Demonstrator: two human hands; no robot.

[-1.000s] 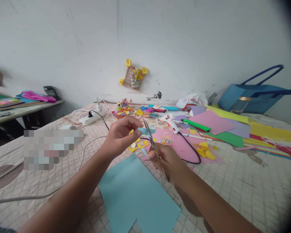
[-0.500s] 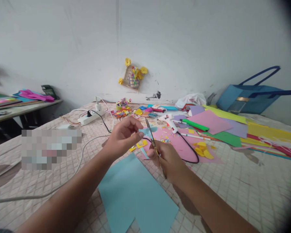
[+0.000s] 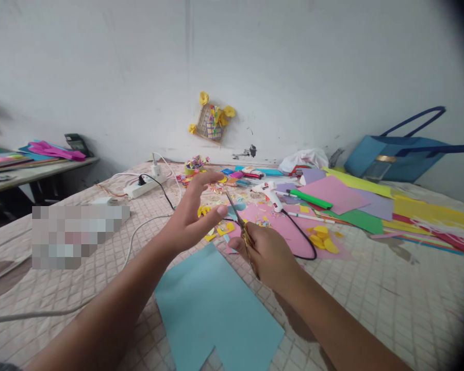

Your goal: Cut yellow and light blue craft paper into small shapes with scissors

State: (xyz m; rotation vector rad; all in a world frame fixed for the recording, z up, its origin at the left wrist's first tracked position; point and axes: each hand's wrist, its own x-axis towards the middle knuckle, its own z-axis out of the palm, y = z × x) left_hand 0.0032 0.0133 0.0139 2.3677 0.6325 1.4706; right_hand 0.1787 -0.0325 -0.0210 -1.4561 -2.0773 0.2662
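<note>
My right hand [image 3: 268,255] is wrapped round the gold handles of a pair of scissors [image 3: 239,219], whose blades point up and to the left. To their left, my left hand [image 3: 195,216] is raised with thumb and fingers spread and nothing held between them. Behind the scissor blades a small light-blue paper piece [image 3: 237,208] shows, partly hidden. Below both hands lies a large light-blue paper sheet [image 3: 220,309] with a notch in its near edge. Yellow paper scraps [image 3: 224,230] lie just beyond the sheet.
A white glue gun [image 3: 269,195] with a black cord rests on pink paper [image 3: 290,232]. Coloured sheets [image 3: 342,193] and a blue bag [image 3: 398,154] stand at the right. A power strip [image 3: 145,186] with cables is at the left rear. A blurred patch covers something at left.
My left fingers have opened and spread apart, away from the small light-blue piece. The scissors and my right hand have shifted slightly left and down.
</note>
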